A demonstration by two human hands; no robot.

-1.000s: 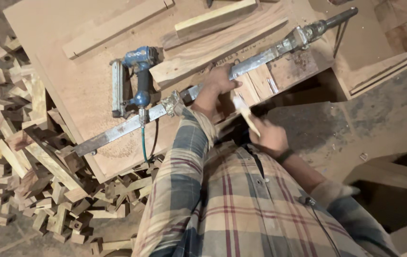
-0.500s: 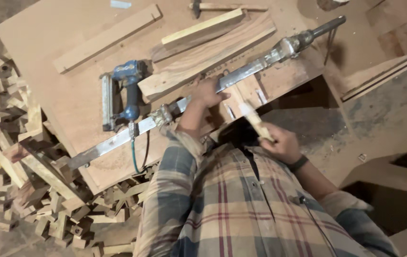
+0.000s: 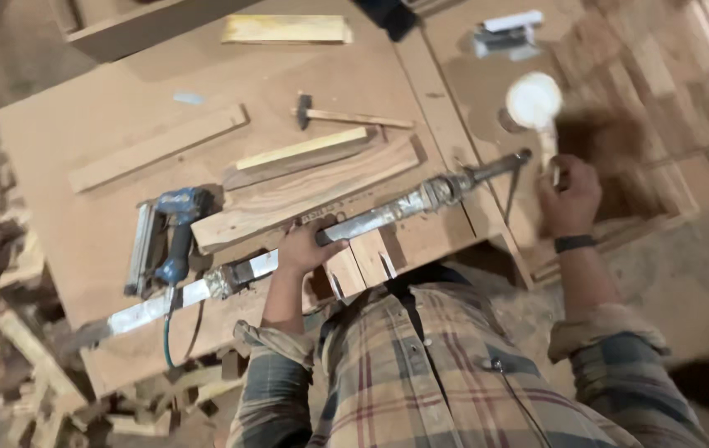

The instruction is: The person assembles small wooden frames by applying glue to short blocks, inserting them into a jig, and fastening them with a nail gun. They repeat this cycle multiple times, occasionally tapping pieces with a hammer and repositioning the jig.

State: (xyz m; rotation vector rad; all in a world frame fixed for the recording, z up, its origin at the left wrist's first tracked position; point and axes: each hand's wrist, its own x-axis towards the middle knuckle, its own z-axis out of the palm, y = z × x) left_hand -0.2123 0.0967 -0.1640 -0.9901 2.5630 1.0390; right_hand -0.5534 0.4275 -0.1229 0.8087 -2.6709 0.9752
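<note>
Left hand [image 3: 309,247] grips the long bar clamp [image 3: 330,232], lying diagonally across the counter [image 3: 81,133]; right hand [image 3: 568,197] is closed on a blurred stick, out past the clamp's far screw end.

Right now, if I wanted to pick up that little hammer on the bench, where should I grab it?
Probably by the hammer's bare wooden handle, from above, near the right end. It lies flat on the workbench, with its dark head at the left and open board around it.

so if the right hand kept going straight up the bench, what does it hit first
Most likely the white tub: the right hand sits just below it, fingers toward it. The image is blurred, so depth is uncertain.
</note>
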